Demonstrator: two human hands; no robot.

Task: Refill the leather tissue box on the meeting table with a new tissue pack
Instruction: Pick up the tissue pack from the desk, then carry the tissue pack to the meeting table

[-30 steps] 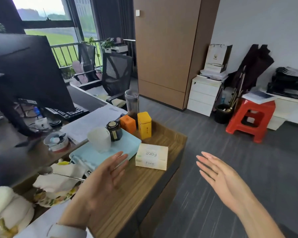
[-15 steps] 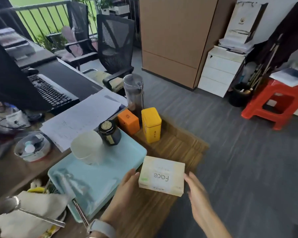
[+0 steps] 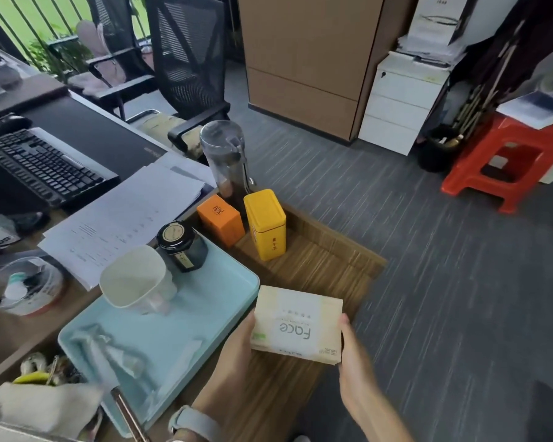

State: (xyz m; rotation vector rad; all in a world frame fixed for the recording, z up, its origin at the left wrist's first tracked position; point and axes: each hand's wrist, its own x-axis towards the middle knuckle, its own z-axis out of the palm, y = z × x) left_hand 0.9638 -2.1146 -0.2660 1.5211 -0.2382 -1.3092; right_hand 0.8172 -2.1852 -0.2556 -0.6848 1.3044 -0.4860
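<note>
— Tissue pack first: how do you reckon it handles?

— Light and soft, I'd judge. It looks like a film-wrapped block of tissues, so it should give under a squeeze and the wrap may be a little slick. Nothing fragile about it. The short ends are the sensible place to hold it, palms flat, pressing only enough to keep it from sliding.

— And that is where the hands are?

— Yes. The left hand is partly closed against the left end, the right hand against the right end, fingers curled round the edges. The pack sits between them, at or just above the wooden surface, right beside the blue tray. I cannot tell whether it has left the wood.

— What differs from half a second ago?

— Then the hands were only arriving at the pack, fingers near its ends. Now both clasp it, and it has tilted a little toward the person. A second ago both hands were open in the air and the pack lay untouched.

— Any leather box about?

— None visible here.
</note>
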